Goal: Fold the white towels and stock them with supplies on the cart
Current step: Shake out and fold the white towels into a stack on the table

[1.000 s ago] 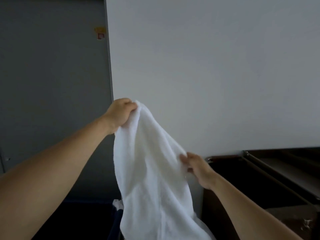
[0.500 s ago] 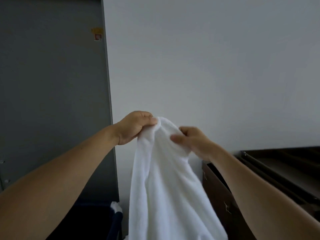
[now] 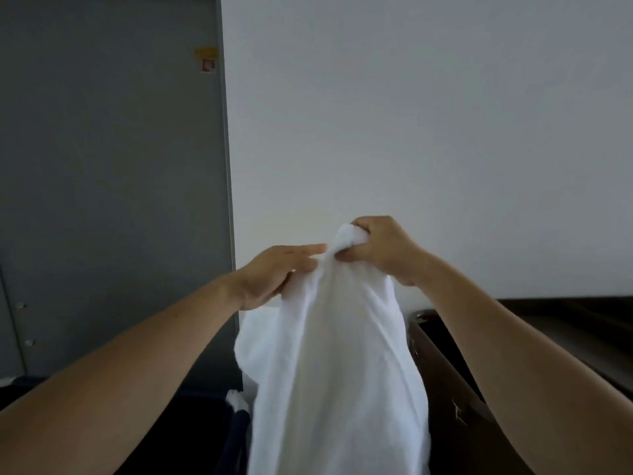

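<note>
Holds the white towel [image 3: 335,354] up in the middle, in front of the pale wall [image 3: 428,132]. Grips its top bunch with the right hand [image 3: 380,248], fingers curled tight round the cloth. Lays the left hand [image 3: 274,275] just left of that, fingers straight and touching the towel's top edge, not curled round it. Hangs long-ways, straight down from the fingers, bottom end out of view below. Hangs just left of the dark cart [image 3: 442,365] and just right of a dark blue bin [image 3: 236,437]. Probably needs a second corner next, down the loose left edge, nearer to the left hand. Could slip and bunch up if pulled too fast.
</note>
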`<state>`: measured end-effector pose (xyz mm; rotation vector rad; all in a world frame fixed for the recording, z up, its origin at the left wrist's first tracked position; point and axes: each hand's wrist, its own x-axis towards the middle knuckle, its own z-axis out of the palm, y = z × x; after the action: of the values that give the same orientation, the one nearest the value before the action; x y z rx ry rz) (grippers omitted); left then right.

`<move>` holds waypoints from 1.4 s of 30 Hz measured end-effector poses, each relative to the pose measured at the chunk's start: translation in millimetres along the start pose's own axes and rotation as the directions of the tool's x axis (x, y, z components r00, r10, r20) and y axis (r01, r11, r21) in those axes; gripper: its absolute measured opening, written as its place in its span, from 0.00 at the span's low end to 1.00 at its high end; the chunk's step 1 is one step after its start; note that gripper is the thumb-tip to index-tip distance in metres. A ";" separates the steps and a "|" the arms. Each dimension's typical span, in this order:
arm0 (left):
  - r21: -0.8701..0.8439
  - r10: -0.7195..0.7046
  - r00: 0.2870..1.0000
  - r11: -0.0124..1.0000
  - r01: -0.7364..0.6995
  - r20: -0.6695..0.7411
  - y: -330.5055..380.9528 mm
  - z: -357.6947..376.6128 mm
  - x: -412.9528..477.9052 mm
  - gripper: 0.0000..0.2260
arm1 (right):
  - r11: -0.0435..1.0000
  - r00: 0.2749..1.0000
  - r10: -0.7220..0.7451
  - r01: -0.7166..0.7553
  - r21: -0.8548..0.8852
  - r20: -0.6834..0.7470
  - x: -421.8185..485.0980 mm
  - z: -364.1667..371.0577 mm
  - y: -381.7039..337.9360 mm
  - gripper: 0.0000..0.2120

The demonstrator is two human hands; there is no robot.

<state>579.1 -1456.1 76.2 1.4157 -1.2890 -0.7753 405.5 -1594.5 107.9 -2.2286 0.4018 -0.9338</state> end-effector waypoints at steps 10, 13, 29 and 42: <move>0.070 0.141 0.911 0.990 -0.124 -0.387 -7.1 -11.1 11.5 0.20 | 0.905 0.887 0.373 -0.412 0.101 0.272 -60.2 20.0 100.4 0.10; 0.325 0.186 0.892 0.945 -0.047 -0.412 -5.4 -29.8 14.9 0.19 | 0.856 0.895 0.428 -0.446 0.260 0.128 -65.3 14.5 116.7 0.09; 0.120 -0.013 1.000 0.993 0.012 0.010 -10.4 10.8 8.9 0.13 | 0.927 0.956 0.254 -0.285 0.245 0.149 -46.9 35.2 89.3 0.14; 0.337 0.004 0.902 0.928 0.157 -0.432 -19.5 -19.0 14.3 0.03 | 0.997 0.951 -0.076 0.076 -0.011 -0.300 -8.5 -10.3 46.0 0.16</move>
<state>605.8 -1466.9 65.2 1.8253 -1.0650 -0.2481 391.2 -1628.3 77.0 -2.1169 0.4540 -1.3215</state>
